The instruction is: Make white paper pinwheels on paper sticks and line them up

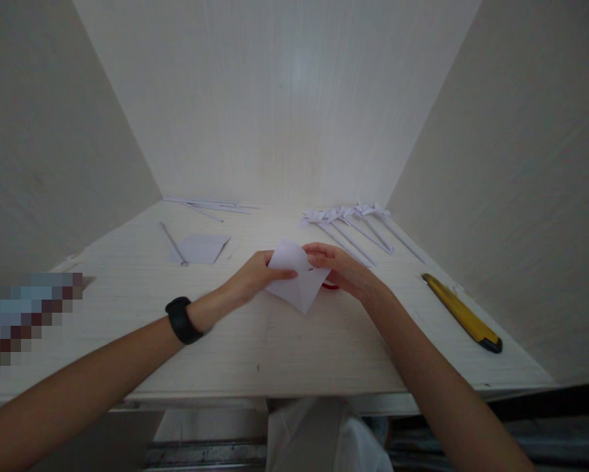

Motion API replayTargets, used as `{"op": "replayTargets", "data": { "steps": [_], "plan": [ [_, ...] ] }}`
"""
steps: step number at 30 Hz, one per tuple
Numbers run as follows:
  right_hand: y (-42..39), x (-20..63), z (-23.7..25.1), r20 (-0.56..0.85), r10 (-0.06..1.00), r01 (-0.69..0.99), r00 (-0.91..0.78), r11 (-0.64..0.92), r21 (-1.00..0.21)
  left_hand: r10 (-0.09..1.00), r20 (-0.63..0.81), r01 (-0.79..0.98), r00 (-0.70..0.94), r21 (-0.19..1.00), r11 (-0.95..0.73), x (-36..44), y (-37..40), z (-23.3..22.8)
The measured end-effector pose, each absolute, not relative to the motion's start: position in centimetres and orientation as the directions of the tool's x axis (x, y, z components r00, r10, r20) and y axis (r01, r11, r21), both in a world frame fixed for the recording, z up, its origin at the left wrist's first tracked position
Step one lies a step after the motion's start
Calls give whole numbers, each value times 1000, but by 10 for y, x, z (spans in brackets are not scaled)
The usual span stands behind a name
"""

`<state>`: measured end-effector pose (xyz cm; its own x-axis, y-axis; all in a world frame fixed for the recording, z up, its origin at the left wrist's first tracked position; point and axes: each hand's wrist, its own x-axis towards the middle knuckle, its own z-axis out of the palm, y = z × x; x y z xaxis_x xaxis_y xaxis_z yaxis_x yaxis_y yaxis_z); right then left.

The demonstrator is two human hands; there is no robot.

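A white piece of paper [299,290], roughly diamond-shaped with a crease down it, is held above the white table in front of me. My left hand [260,275] grips its left side, the thumb lying across the front. At its upper right, my right hand [341,265] has its fingers closed on the edge. A small dark mark or slit shows by those fingertips. Below the right hand, a red curved thing [330,286] peeks out, mostly hidden; I cannot tell what it is or whether the hand touches it.
Several paper pinwheel-like pieces on sticks [344,215] lie at the back right. Thin rolled paper sticks [210,204] are at the back left, near a flat paper sheet [203,249] and a single stick [173,242]. A yellow utility knife [459,311] lies right. Walls enclose three sides.
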<state>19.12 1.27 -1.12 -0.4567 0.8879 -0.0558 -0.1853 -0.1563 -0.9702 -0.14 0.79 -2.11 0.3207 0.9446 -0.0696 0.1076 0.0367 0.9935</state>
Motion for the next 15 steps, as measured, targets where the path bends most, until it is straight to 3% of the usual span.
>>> {"op": "replayTargets", "data": {
  "steps": [15],
  "plan": [
    [8, 190, -7, -75, 881, -104, -467, -139, -985, 925, -119, 144, 361, 987, 71, -3, 11, -27]
  ]
}}
